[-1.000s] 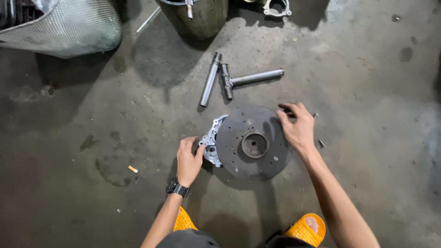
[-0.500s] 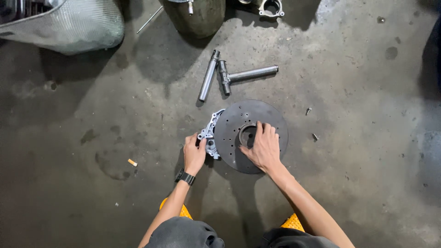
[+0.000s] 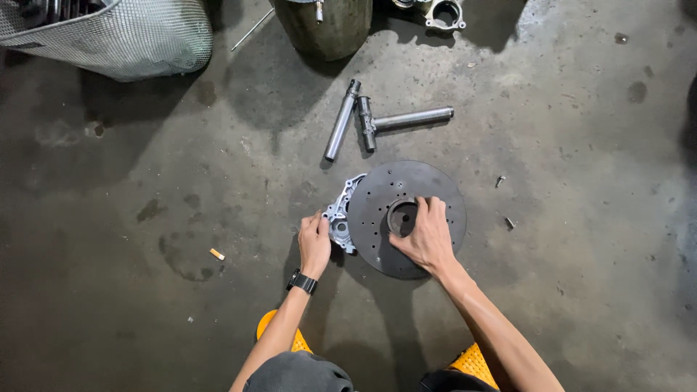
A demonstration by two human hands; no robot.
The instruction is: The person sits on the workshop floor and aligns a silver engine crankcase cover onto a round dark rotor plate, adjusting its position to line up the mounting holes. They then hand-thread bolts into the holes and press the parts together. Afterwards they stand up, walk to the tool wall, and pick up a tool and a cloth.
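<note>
A dark round metal disc with small holes and a centre bore lies flat on the concrete floor. A silver cast metal part pokes out from under its left edge. My left hand, with a black watch on the wrist, grips that silver part from the near side. My right hand rests on the disc, its fingers hooked at the rim of the centre bore.
Two grey steel tubes, one straight and one T-shaped, lie just beyond the disc. Two small bolts sit to its right. A mesh sack, a dark cylinder and a cast housing line the far edge.
My right hand left the disc's far right edge and came to the centre bore. My left hand has stayed on the silver part. The view has shifted slightly.
</note>
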